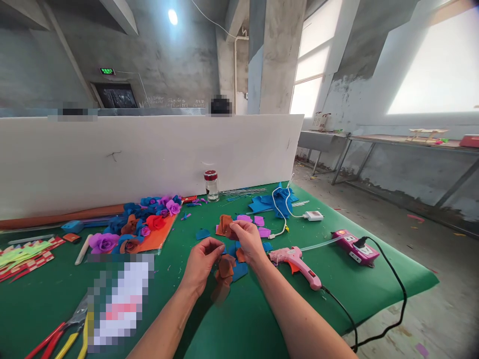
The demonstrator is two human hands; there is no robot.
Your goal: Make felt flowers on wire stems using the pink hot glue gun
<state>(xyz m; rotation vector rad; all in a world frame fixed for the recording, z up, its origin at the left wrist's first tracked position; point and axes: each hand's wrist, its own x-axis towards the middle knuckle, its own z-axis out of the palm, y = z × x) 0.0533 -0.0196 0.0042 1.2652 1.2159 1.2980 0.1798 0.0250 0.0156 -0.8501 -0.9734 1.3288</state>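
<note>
Over the green table, my right hand (247,242) pinches a brown crepe-paper petal (225,224) between thumb and fingers. My left hand (204,262) is close beside it on the left, its thumb and fingertips pressed together; what they hold, if anything, I cannot make out. Just below the fingertips are several loose brown petals (226,268), partly blurred. Blue petals (240,270) lie between and under my hands. Purple petals (259,220) are scattered behind the right hand. A pink glue gun (297,262) rests to the right of my right wrist.
Finished paper roses (129,232) are piled at left. Pliers (62,331) lie front left. A lidded glass jar (212,187) stands before the white board (149,159). At right are a pink power strip (355,247) with a black cord, a white charger (313,216) and blue paper (265,203).
</note>
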